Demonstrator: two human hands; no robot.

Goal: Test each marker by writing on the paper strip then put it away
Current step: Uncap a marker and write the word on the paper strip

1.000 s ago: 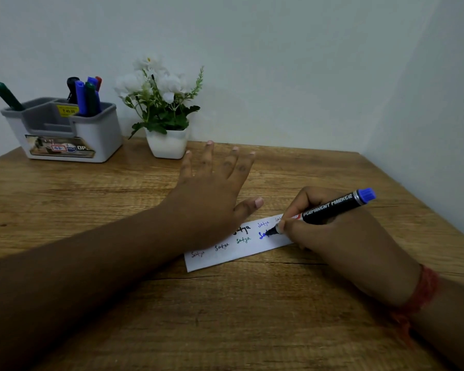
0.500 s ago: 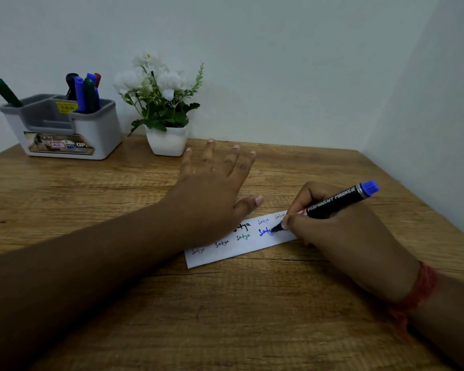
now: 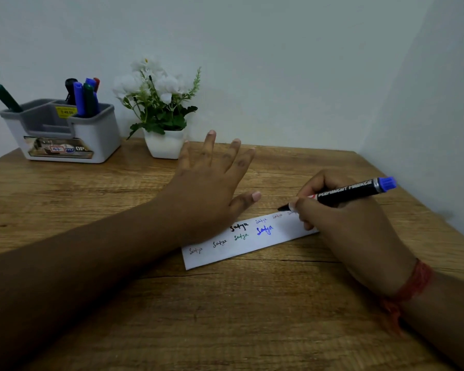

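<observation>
From the head camera, the paper strip lies slanted on the wooden table, carrying small written words in black, green, blue and red. The left hand lies flat on the strip's far left part, fingers straight and spread. The right hand rests on the strip's right end, fingers curled tight round a blue-capped black marker, its tip just above the strip's far edge. Far beyond the strip's left end stands a grey organiser holding several markers, with a white flower pot beside it.
</observation>
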